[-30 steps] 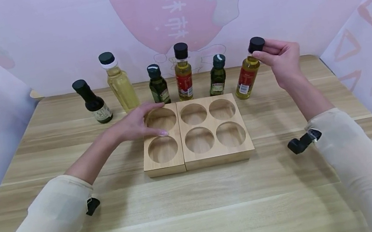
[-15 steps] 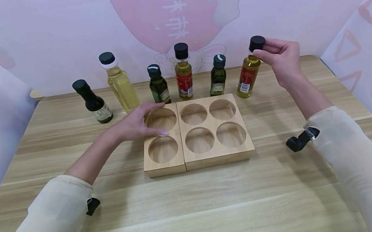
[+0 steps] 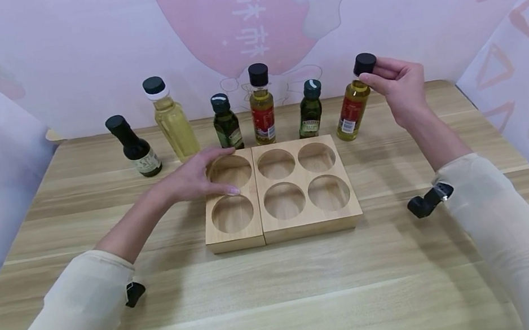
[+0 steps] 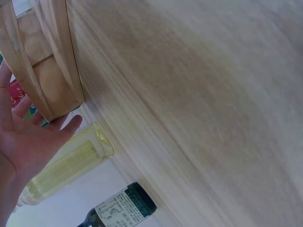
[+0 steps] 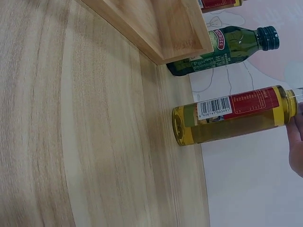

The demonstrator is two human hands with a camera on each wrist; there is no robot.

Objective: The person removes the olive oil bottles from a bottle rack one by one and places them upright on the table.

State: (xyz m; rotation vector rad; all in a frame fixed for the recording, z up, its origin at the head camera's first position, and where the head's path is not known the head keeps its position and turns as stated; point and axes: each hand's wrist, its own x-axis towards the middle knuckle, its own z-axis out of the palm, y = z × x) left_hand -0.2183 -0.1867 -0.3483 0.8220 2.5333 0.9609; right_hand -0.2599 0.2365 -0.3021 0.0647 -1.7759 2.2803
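Observation:
In the head view, my right hand (image 3: 403,86) pinches the neck of an oil bottle (image 3: 352,109) just below its black cap. This bottle has a red label and yellow oil, and stands at the back right of the wooden holder (image 3: 312,226). In the right wrist view, the bottle's (image 5: 232,113) barcode shows while only part of the hand appears. My left hand (image 3: 196,176) rests with fingers spread on the narrower wooden holder (image 3: 235,244), around its back-left round hole. Both holders touch side by side, and their holes hold nothing.
Behind the holders stand two small green bottles (image 3: 226,122) and a second red-labelled oil bottle (image 3: 262,109). A tall clear bottle of pale oil (image 3: 175,122) and a dark bottle (image 3: 135,147) stand at the back left. A printed wall (image 3: 74,56) closes off the table's back.
The red-labelled bottle has shifted very slightly to the right in my right hand's hold. The left hand keeps its place on the narrower holder; the head view tilts a little.

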